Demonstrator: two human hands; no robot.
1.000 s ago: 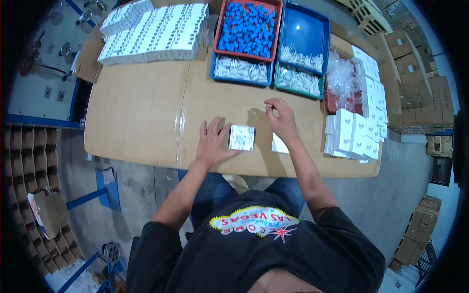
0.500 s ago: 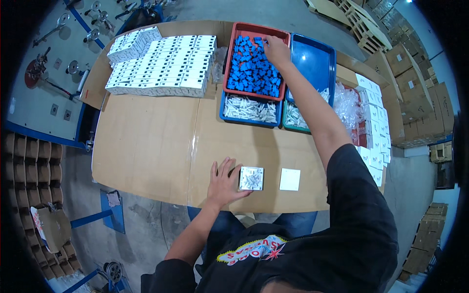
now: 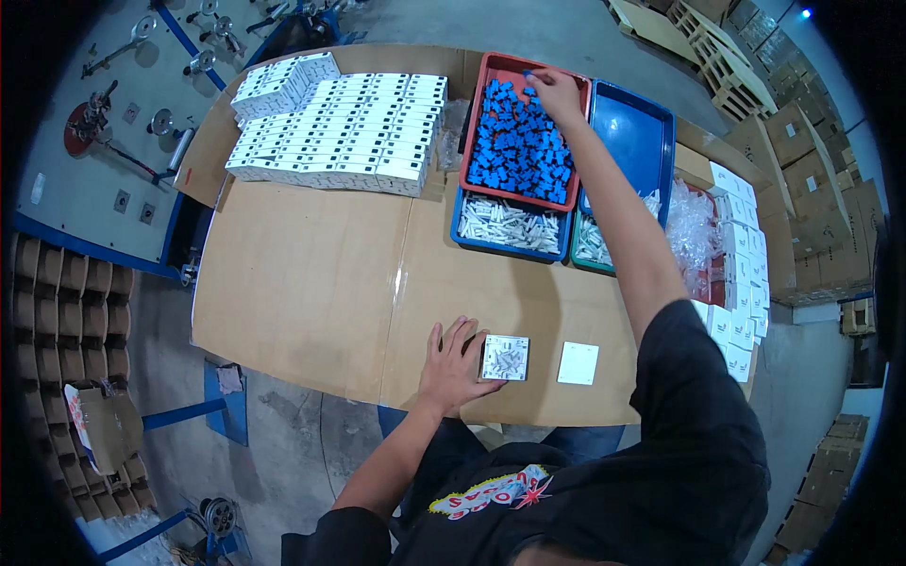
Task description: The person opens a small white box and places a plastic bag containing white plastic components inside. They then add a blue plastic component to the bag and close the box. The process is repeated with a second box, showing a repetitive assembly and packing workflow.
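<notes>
My left hand (image 3: 453, 371) lies with its fingers spread at the left side of a small square white box (image 3: 506, 358), thumb near its lower edge. Whitish small parts show inside the box. To the right of it, a flat white square piece (image 3: 578, 363) lies on the cardboard. My right arm reaches far forward over the red tray (image 3: 485, 80), which is heaped with small blue plastic pieces (image 3: 522, 146). Above the tray's far right part, my right hand (image 3: 559, 96) pinches a small blue plastic piece (image 3: 528, 74) at its fingertips.
Rows of white boxes (image 3: 340, 132) stand at the back left. Blue (image 3: 510, 251) and green (image 3: 593, 266) trays with whitish wall-plug-like parts sit below the red tray. Right are a blue tray (image 3: 628, 123), clear plastic bags (image 3: 694, 231) and stacked white boxes (image 3: 741, 255).
My right hand has lifted slightly from the heap, and blue now shows at its fingertips. The whole view has shifted a little; my left hand stays beside the box.
</notes>
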